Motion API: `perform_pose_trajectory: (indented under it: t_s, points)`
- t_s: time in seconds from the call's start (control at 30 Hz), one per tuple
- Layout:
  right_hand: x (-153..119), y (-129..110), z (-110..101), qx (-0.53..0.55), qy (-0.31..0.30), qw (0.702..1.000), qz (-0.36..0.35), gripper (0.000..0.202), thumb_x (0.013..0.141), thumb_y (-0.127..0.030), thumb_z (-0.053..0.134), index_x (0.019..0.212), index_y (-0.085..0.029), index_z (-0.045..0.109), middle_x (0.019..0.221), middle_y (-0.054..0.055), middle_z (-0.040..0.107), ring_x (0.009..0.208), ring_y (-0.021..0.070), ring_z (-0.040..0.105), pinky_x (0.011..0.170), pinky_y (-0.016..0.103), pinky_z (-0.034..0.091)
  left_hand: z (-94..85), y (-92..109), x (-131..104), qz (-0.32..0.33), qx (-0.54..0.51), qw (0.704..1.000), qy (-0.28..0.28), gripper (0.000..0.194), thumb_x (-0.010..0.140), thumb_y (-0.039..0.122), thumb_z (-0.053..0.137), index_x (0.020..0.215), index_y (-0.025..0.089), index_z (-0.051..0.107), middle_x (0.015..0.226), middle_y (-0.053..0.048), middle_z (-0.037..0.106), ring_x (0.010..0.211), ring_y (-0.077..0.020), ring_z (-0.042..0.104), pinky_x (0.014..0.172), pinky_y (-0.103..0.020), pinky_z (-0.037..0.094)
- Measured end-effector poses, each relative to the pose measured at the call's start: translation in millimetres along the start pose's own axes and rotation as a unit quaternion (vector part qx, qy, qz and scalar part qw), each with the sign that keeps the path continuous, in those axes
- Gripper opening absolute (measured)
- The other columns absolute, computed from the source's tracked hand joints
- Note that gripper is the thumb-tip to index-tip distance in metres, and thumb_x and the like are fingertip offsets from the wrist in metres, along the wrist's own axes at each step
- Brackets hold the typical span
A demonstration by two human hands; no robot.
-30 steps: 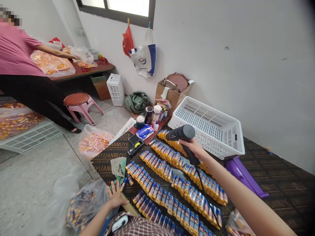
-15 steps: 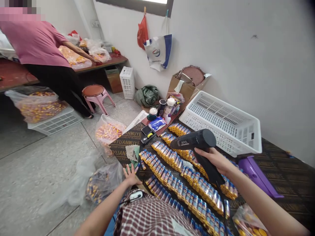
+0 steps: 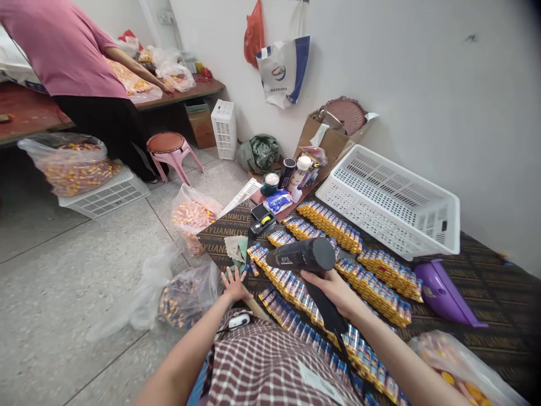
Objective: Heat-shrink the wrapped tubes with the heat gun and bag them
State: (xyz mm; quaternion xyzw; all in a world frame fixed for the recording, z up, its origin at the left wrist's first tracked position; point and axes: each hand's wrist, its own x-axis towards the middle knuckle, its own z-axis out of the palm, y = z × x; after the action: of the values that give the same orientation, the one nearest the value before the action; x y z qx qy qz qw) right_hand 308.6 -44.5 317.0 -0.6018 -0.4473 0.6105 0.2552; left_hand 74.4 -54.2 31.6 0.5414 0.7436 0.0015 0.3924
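Note:
My right hand (image 3: 333, 293) is wrapped round the handle of a black hair dryer (image 3: 302, 255), whose nozzle points left. Beneath the dryer, rows of small cylinders (image 3: 291, 287) with blue and yellow wrapping lie side by side on the dark plywood table (image 3: 228, 225). My left hand (image 3: 235, 286) rests at the table's near left edge with fingers spread and nothing in it. Close to its fingertips are a green and white cloth (image 3: 237, 251) and a few loose cylinders.
A white plastic basket (image 3: 397, 197) and a purple scoop-like tray (image 3: 448, 293) stand on the right. Bottles (image 3: 301, 172) and a black-and-yellow tool (image 3: 262, 224) are at the back. Filled plastic bags (image 3: 192, 299) sit on the floor. A person in pink (image 3: 71, 51) works at another table.
My right hand has moved the hair dryer left and slightly toward me over the rows. My left hand stays at the table edge. The whole view has shifted a little.

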Motion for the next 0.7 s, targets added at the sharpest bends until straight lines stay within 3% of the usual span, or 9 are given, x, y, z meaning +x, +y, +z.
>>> perform_pose_trajectory:
  t_s: [0.07,0.33,0.53,0.7]
  points:
    - [-13,12,-8,0.006,0.022,1.000,0.008,0.036,0.064,-0.046,0.068,0.080,-0.016,0.058,0.064,-0.001,0.058,0.052,0.0115,0.052,0.048,0.024,0.039,0.7,0,-1,-0.017,-0.003,1.000,0.010,0.126,0.046,0.039,0.076,0.141,0.010,0.000,0.144,-0.020,-0.020,0.125,-0.0457,-0.024,0.101,-0.059,0.011]
    - [-73,54,-40,0.024,0.098,0.991,0.090,0.038,0.066,-0.051,0.065,0.079,-0.016,0.057,0.058,0.000,0.060,0.053,0.0138,0.053,0.048,0.024,0.038,2.0,-1,0,0.017,-0.001,0.999,0.033,0.124,0.048,0.037,0.076,0.138,-0.001,-0.001,0.139,-0.031,-0.021,0.123,-0.0457,-0.026,0.102,-0.054,-0.001]
    - [-105,72,-46,0.058,0.152,0.981,0.104,0.038,0.065,-0.051,0.066,0.080,-0.017,0.056,0.063,0.001,0.060,0.057,0.0150,0.054,0.050,0.025,0.040,3.9,-4,5,0.029,0.015,0.998,0.048,0.122,0.044,0.039,0.078,0.136,-0.002,0.009,0.141,-0.033,-0.011,0.126,-0.0418,-0.025,0.103,-0.049,-0.012]
    - [-128,92,-43,0.100,0.210,0.968,0.094,0.041,0.065,-0.049,0.068,0.088,-0.016,0.058,0.074,0.003,0.063,0.060,0.0143,0.054,0.053,0.025,0.042,4.1,-5,9,0.018,-0.030,0.998,0.055,0.128,0.040,0.035,0.080,0.138,0.002,0.006,0.143,-0.030,-0.009,0.128,-0.0412,-0.022,0.106,-0.047,-0.012]
